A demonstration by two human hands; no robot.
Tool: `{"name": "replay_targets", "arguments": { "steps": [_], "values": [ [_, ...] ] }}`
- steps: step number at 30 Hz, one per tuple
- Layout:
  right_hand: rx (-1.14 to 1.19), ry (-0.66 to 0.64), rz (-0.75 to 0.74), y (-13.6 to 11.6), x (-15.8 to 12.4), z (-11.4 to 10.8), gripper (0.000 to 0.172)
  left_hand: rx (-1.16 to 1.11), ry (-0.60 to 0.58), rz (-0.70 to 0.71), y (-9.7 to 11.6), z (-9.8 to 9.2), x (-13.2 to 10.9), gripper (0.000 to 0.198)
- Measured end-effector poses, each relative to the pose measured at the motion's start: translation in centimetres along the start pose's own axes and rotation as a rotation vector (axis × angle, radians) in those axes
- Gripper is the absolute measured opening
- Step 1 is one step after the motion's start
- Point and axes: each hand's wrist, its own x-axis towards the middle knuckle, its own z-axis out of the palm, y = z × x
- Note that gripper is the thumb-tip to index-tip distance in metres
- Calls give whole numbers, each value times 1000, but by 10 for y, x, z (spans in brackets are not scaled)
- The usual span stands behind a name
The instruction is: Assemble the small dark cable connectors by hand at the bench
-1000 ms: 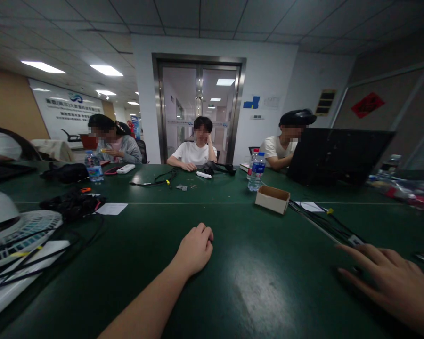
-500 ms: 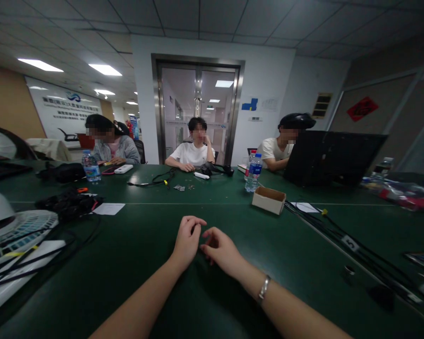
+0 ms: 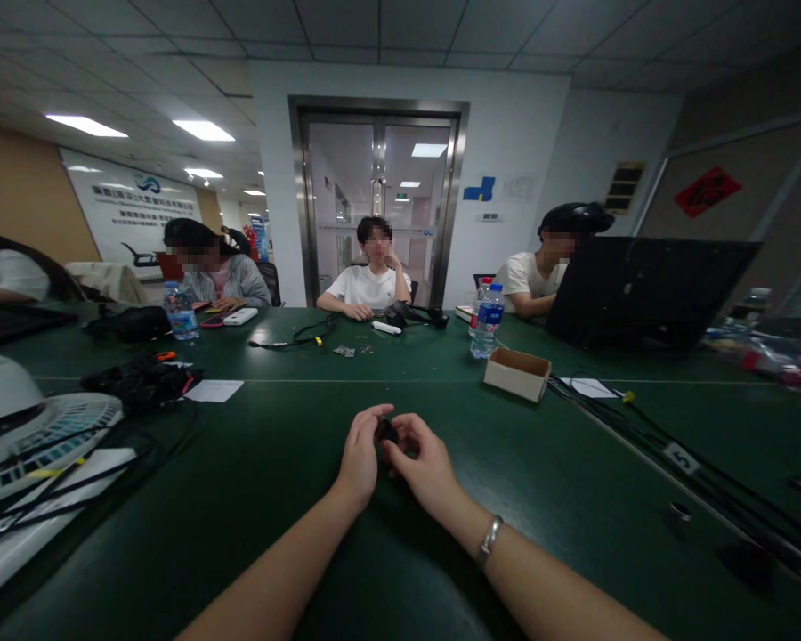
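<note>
Between my two hands, a little above the green table (image 3: 320, 552), is a small dark roundish object (image 3: 388, 432); its kind cannot be made out. My left hand (image 3: 360, 456) closes on it from the left side, with the fingers bent over its top. From the right, my right hand (image 3: 428, 463) pinches it with thumb and fingers; that wrist wears a silver bracelet. The fingers partly cover the object.
An open cardboard box (image 3: 515, 381) and two plastic bottles (image 3: 488, 325) stand ahead on the right. Cables (image 3: 631, 436) run along the right side. A white fan (image 3: 60, 436) lies at left. Across the table sit several people, one behind a black monitor (image 3: 647, 294).
The dark object now shows between my hands; it was hidden before. My right fingers have closed in around it, and the view has shifted slightly left.
</note>
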Motion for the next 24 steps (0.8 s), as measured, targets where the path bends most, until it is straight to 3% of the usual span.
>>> {"name": "replay_targets", "arguments": {
  "steps": [6, 12, 18, 24],
  "values": [
    [-173, 91, -126, -2, 2, -15, 12, 64, -30, 11, -4, -5, 9, 32],
    [-203, 70, -76, 4, 6, -18, 17, -86, -97, -60, -7, -13, 15, 33],
    [-224, 36, -30, 10, 9, -18, 21, 27, -138, -30, -6, -21, 16, 32],
    [-219, 47, -25, 13, 11, -18, 21, -97, -138, -63, -7, -22, 16, 30]
  ]
}}
